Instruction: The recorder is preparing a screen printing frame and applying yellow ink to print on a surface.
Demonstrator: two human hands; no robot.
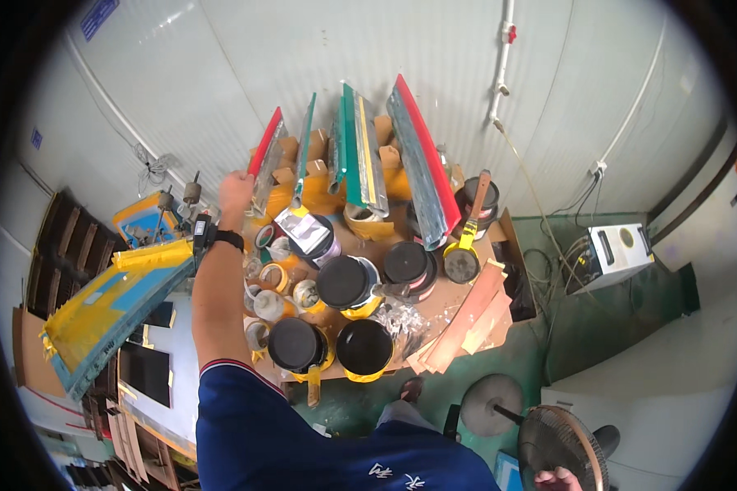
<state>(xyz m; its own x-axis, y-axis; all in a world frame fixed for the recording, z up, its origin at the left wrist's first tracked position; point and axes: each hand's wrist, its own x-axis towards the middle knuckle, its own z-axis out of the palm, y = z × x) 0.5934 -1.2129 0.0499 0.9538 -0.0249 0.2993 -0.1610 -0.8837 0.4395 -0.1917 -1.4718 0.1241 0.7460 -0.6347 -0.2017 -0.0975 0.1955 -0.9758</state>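
Dark blue shirt (pixel 303 442), one, nearest the lens. Head view: two hands, well apart. Left hand (pixel 236 190), black watch (pixel 201 235) on that wrist, fingers curled at the lower end of a red-edged blade (pixel 267 151); can't tell if the grip is closed. Right hand (pixel 556 479), only fingertips in, by one round fan (pixel 558 446); can't tell its state.

Two red-edged blades total, second one (pixel 424 159) at far right of the row; green-edged ones between, overlapping, count unclear. Left blade: long, narrow, bright red edge, smeared grey face, tilted up toward the wall. Lies just right of left hand, well apart from right hand.

Two black-topped buckets at table front (pixel 296 344); one brush (pixel 472 221), wooden handle, yellow lower part. One white machine (pixel 618 252) at right.
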